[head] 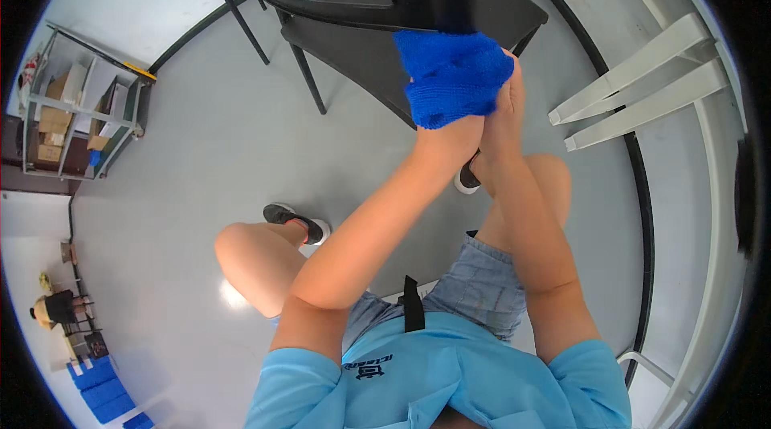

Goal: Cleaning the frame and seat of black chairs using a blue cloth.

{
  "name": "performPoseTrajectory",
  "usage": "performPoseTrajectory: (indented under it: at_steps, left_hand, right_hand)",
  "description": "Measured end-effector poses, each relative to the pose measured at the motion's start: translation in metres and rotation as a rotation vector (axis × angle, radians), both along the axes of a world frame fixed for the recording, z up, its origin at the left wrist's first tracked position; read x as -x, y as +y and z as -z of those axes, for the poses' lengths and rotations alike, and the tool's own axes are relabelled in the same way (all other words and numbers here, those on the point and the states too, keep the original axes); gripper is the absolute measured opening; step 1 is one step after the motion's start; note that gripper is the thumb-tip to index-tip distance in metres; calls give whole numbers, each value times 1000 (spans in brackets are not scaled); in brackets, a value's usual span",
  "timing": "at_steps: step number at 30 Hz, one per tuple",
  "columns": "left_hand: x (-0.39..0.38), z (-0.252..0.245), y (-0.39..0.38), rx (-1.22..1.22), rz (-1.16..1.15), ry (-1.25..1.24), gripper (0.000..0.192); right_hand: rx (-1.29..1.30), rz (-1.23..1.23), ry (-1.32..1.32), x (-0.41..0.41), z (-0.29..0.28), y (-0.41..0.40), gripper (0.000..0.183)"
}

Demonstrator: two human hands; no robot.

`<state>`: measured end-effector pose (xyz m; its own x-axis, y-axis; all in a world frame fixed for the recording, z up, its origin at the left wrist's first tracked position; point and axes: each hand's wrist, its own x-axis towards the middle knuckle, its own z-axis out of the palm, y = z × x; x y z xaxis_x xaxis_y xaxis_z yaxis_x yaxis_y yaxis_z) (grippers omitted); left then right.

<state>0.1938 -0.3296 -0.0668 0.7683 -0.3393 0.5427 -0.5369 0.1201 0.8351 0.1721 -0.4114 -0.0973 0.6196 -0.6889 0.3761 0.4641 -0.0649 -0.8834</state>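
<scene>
A bright blue knitted fabric piece [461, 77] with a ribbed lower edge is bunched in front of me. It covers most of my left hand [453, 128], leaving the wrist bare; whether it is a glove or a cloth I cannot tell. My right hand [512, 92] grips the fabric along its right side, with the fingertips hidden. Directly above, the fabric meets the lower edge of a black chair's backrest [337, 13]. Below that backrest, the dark chair seat [355, 56] extends behind the blue fabric.
White slatted bars [638, 80] jut from the right wall. Another black chair's leg [241, 19] stands at the upper left. A metal rack [78, 107] holds cardboard boxes. A person [57, 310] is far off left, near blue bins [102, 390]. My shoe [295, 221] rests on the grey floor [193, 128].
</scene>
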Motion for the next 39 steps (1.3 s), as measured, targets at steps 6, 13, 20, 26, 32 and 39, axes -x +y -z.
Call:
performPoseTrajectory:
  at_steps: [6, 13, 20, 26, 32, 39]
  left_hand:
    - [-15, 3, -9, -71, 46, -151, 20]
    - [-5, 10, -16, 12, 63, 236, 19]
    - [2, 47, 2, -173, -115, -113, 36]
    - [18, 75, 30, -421, -258, -382, 37]
    - [20, 78, 89, -699, 36, -453, 51]
    - [-58, 27, 88, -314, -358, -283, 55]
  right_hand:
    - [-65, 2, 68, 2, -5, 2, 31]
    - [-10, 15, 131, 0, 10, -1, 32]
    - [-155, 56, 201, 3, 10, -3, 29]
    - [-45, 115, 285, 2, 4, -7, 29]
    - [-73, 86, 225, 1, 6, -3, 29]
    - [-73, 55, 247, 0, 0, -1, 29]
